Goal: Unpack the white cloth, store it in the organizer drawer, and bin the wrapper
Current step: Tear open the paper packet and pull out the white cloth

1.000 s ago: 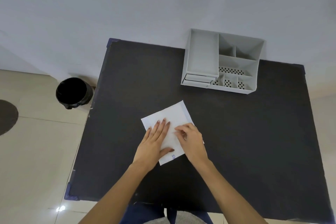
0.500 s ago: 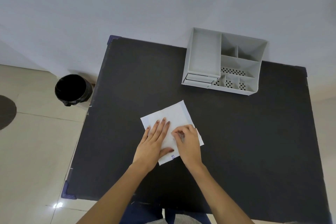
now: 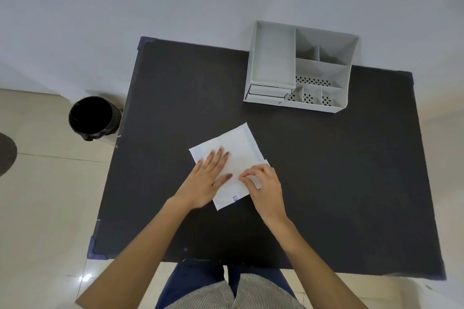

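Observation:
A flat white packet [image 3: 238, 149], the wrapped white cloth, lies on the black table [image 3: 326, 170] near its middle. My left hand [image 3: 208, 178] rests flat on the packet's left part, fingers spread and pressing down. My right hand [image 3: 265, 185] pinches the packet's right edge between thumb and fingertips. The grey organizer [image 3: 273, 63] stands at the table's far edge, its small drawer [image 3: 268, 91] shut at the front left. A black bin [image 3: 94, 118] stands on the floor to the table's left.
The organizer has several open compartments, some with perforated bottoms. A pale wall runs behind the table. Beige tiled floor surrounds the table, with a dark round mat [image 3: 6, 153] at the far left. My legs show below the table's near edge.
My right hand's fingers have curled and closed on the packet's right edge. A small flap of white now shows beside that hand. The left hand has stayed flat on the packet.

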